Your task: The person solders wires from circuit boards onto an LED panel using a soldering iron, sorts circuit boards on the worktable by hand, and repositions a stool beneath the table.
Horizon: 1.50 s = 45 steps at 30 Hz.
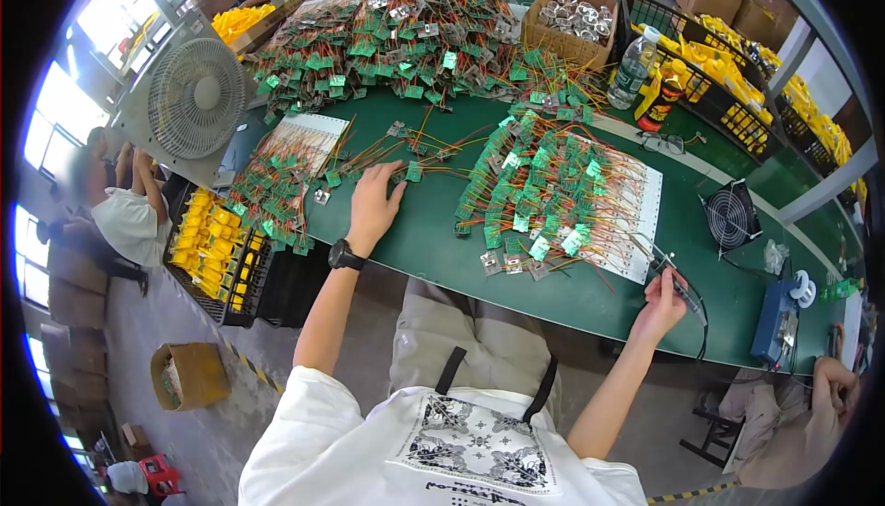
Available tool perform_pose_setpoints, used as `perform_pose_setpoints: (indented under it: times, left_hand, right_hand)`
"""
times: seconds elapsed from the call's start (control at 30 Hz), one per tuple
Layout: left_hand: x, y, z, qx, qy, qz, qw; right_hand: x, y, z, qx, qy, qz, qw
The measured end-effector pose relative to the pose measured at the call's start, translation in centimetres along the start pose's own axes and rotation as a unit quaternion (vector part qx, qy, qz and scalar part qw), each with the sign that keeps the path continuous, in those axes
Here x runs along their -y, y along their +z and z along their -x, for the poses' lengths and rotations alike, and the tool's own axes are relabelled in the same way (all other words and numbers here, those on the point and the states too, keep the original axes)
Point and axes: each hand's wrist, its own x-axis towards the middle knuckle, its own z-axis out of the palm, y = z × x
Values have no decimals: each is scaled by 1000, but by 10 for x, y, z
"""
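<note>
My left hand [376, 202] lies with its fingers spread on the green mat, the fingertips beside a small green circuit board [414, 171] with red wires. In my right hand [662, 301] is a thin tool with a black cable [687, 292], held between closed fingers at the table's front edge. Its tip points at the right edge of a white perforated board [648, 220]. Rows of green circuit boards [525, 174] with orange and red wires cover most of that board. Another white board [318, 133] with wired circuit boards lies left of my left hand.
A large heap of wired circuit boards [396, 36] stands at the back. Around the table are a grey fan [196, 87], a cardboard box [572, 25], a water bottle [633, 68], a small black fan [731, 216] and a blue device [776, 322]. Other people sit at left and lower right.
</note>
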Motion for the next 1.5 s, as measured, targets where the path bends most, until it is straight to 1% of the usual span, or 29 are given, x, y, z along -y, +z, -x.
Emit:
perform_pose_setpoints:
  times: [0.03,0.1,0.13,0.17,0.2,0.23,0.27,0.3,0.37,0.4,0.43,0.5,0.73,0.77,0.8,0.83,0.9,0.97,1.03,1.07,1.13,1.23,1.27,1.3,1.37,1.4,1.43,1.5]
  left_hand:
    - [1,-2,1,3,3,2,1000]
    - [3,-3,7,-32,-39,96,994]
    - [13,4,10,-63,-11,104,993]
    - [14,4,11,-58,-9,107,992]
    - [15,3,12,-84,-84,212,970]
    - [17,2,12,-109,-158,311,931]
    - [23,0,13,-104,-193,360,907]
    - [25,1,17,-104,-195,361,906]
    - [28,-3,18,-151,-219,391,881]
    - [25,-3,17,-200,-197,415,865]
    - [24,-4,17,-203,-197,413,865]
    - [24,-5,19,-276,-179,393,858]
    - [23,-7,20,-269,-206,352,873]
    - [24,-6,19,-282,-193,235,910]
    - [24,-7,20,-292,-178,114,933]
    - [23,-7,21,-293,-180,111,933]
    - [12,-11,18,-330,-152,-9,932]
    - [9,-13,16,-335,-134,1,932]
    - [11,-10,16,-282,-92,54,953]
    - [11,-7,15,-285,-92,55,953]
    - [11,0,13,-139,-116,149,972]
    - [4,17,3,-103,-41,129,985]
    - [2,20,0,-66,-34,113,991]
    - [1,22,-1,-68,-34,111,991]
    - [0,20,-6,-35,11,86,996]
    - [3,21,-7,-18,-4,116,993]
    - [8,24,-9,-31,1,156,987]
    - [6,15,-17,21,-76,209,975]
  right_hand:
    - [1,2,0,-5,2,0,1000]
    - [-2,-2,0,-5,1,7,1000]
    - [-3,-3,-2,4,2,2,1000]
    - [-4,-3,-2,12,2,-3,1000]
    - [-3,-3,-1,13,1,1,1000]
    - [-3,-3,-1,11,-1,4,1000]
    - [-4,-4,-2,20,1,7,1000]
    - [-6,-5,-3,29,3,9,1000]
    - [-7,-5,-4,35,2,17,999]
    - [-7,-5,-3,24,2,18,1000]
    - [-8,-4,-4,15,1,19,1000]
    - [-7,-4,-3,13,1,24,1000]
    - [-10,-5,-4,13,-9,42,999]
    - [-11,-6,-5,14,-7,43,999]
    - [-11,-6,-4,15,-11,44,999]
    - [-12,-6,-5,17,-9,43,999]
    - [-14,-8,-6,20,-20,37,999]
    - [-15,-8,-6,21,-18,36,999]
    - [-13,-8,-5,21,-18,34,999]
    - [-11,-7,-4,21,-11,43,999]
    - [-9,-7,-4,22,-3,48,999]
    - [-10,-6,-4,26,7,36,999]
    - [-11,-4,-4,16,-4,24,1000]
    - [-11,-5,-4,17,-3,22,1000]
    - [-12,-7,-5,4,1,22,1000]
    - [-14,-8,-6,-6,9,14,1000]
    - [-16,-9,-7,-11,9,7,1000]
    - [-14,-9,-6,-15,23,-3,1000]
